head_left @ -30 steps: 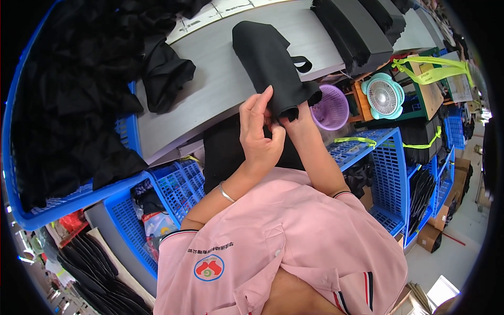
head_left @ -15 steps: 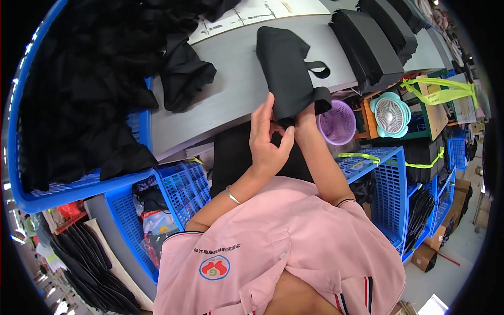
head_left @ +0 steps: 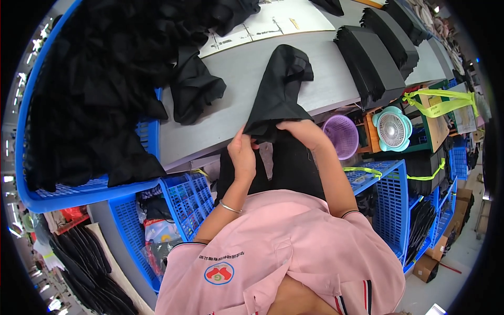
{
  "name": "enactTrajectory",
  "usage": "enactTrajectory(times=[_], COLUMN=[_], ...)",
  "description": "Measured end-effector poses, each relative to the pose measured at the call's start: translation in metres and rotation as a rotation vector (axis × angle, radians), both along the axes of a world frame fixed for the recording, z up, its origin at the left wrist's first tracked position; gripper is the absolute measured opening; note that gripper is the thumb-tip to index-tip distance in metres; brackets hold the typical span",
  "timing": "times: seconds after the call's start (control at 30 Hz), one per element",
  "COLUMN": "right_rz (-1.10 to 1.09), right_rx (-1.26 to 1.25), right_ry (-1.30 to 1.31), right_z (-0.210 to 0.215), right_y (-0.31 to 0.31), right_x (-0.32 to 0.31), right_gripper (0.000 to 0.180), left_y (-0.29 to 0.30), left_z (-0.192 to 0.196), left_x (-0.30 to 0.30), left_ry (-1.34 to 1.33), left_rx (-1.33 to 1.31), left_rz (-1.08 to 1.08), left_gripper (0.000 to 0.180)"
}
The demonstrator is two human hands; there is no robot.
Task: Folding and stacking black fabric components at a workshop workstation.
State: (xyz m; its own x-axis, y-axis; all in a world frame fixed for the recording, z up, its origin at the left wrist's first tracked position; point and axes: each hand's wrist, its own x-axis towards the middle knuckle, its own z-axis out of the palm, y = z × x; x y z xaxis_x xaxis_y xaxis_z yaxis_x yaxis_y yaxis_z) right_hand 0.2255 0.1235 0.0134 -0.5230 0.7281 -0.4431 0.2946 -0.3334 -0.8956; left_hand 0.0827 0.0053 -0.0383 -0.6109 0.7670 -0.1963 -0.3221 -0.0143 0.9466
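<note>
Because the black fabric piece (head_left: 275, 86) overhangs the front edge of the table (head_left: 241, 73), it could sag or crease there if either grip slackened. The left hand (head_left: 243, 157) and right hand (head_left: 308, 134) each pinch its near end. Limp, smooth and matte, it doubles over at its far tip. Toward the table's left lies a crumpled black cloth (head_left: 197, 92); toward the table's right, a dark, block-shaped stack (head_left: 375, 65).
</note>
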Motion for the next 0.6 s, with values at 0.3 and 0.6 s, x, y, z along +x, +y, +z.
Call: enactTrajectory(times=[0.3, 0.6], right_rz=[0.208, 0.074], right_rx=[0.866, 1.138], right_ry=[-0.726, -0.711], right_z=[-0.005, -0.027], right_y=[-0.028, -0.023], right_x=[-0.047, -0.042], right_gripper=[0.035, 0.024], left_y=[0.008, 0.016], left_z=[-0.027, -0.031], left_x=[0.036, 0.038], left_ry=[-0.348, -0.457], left_rx=[-0.055, 0.027], left_rz=[-0.242, -0.402], left_gripper=[0.016, 0.016])
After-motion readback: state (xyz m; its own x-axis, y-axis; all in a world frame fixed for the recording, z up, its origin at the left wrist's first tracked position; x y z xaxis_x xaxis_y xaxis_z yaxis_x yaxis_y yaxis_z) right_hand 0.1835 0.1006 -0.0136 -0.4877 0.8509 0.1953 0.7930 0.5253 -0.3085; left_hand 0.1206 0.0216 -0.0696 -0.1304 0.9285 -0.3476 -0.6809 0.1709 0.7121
